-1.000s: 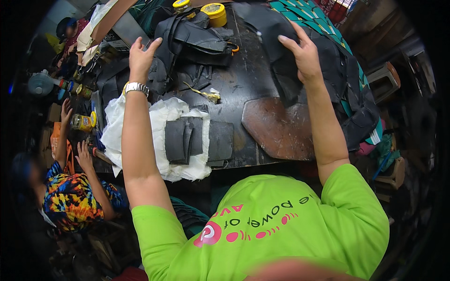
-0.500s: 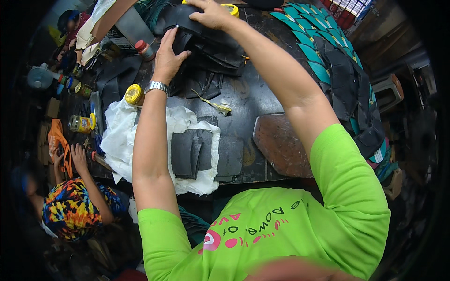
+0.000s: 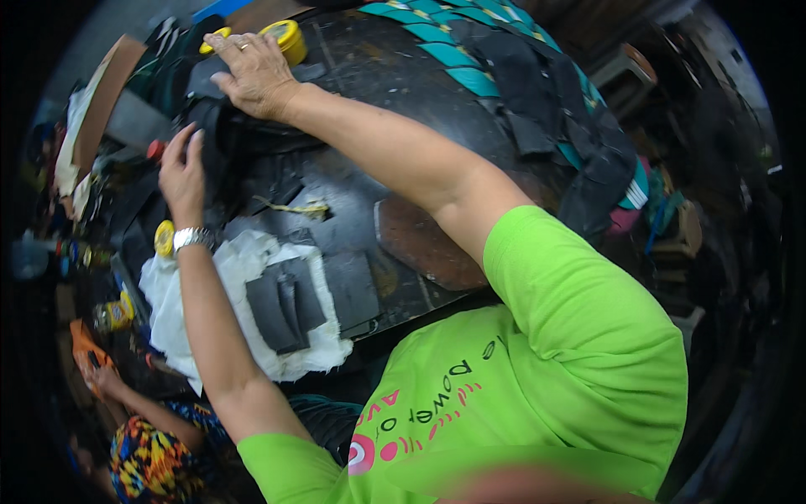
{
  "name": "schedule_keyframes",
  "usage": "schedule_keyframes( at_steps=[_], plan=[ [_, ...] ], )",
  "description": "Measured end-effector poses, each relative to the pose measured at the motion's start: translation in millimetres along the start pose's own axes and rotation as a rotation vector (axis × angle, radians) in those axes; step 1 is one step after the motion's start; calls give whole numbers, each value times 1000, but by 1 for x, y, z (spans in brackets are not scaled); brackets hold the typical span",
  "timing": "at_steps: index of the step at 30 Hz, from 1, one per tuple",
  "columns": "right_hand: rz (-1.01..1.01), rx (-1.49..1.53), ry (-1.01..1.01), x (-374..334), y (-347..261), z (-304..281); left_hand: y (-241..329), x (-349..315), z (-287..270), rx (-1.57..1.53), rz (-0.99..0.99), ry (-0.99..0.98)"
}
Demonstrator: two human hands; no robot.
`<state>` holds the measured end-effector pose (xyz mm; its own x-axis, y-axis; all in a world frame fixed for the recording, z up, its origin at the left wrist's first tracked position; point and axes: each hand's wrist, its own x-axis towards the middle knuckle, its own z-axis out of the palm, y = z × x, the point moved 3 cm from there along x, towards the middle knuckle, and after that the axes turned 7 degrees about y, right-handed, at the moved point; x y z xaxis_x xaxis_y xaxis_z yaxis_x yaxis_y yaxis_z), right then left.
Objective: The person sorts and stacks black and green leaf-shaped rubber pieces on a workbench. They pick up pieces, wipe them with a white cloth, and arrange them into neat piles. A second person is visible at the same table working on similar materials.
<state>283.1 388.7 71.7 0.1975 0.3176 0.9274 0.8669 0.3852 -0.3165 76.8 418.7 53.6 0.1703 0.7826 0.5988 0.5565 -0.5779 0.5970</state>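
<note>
A pile of black, leather-like pieces (image 3: 222,143) lies at the far left of the dark table. My right hand (image 3: 259,80) is laid over its far side, fingers stretched and thumb apart, beside a round yellow container (image 3: 288,42). Another yellow round thing (image 3: 216,39) shows just past its fingertips. At the pile's near left side is my left hand (image 3: 182,172), wearing a metal watch, with its fingers raised and apart. Neither hand grips anything I can see; whether the left one touches the pile I cannot tell.
White cloth (image 3: 172,290) with dark flat pieces (image 3: 281,302) lies near my left forearm. Close by are a yellow-lidded jar (image 3: 164,238), a crumpled yellow strip (image 3: 312,210) and a brown board (image 3: 428,244). Overlapping teal pieces (image 3: 445,55) line the far right. A co-worker's hand (image 3: 105,380) holds something orange.
The view has swung, shifting the whole scene left. My left hand has drawn away from my right one, its fingers lifting off the black pieces. My right hand has flattened over the pile.
</note>
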Motion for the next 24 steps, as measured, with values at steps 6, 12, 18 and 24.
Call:
schedule_keyframes(
  at_steps=[6,12,18,24],
  plan=[
    [121,-82,-110,-5,60,-174,61,-51,-50,-239,-114,-195],
    [573,-841,-217,-39,144,-339,138,-147,-84,-317,-83,-390],
    [723,-639,-279,-76,186,-345,180,-229,-69,-523,-130,-469],
    [577,-255,-53,-79,174,-325,205,-292,-34,-472,-112,-526]
  ],
)
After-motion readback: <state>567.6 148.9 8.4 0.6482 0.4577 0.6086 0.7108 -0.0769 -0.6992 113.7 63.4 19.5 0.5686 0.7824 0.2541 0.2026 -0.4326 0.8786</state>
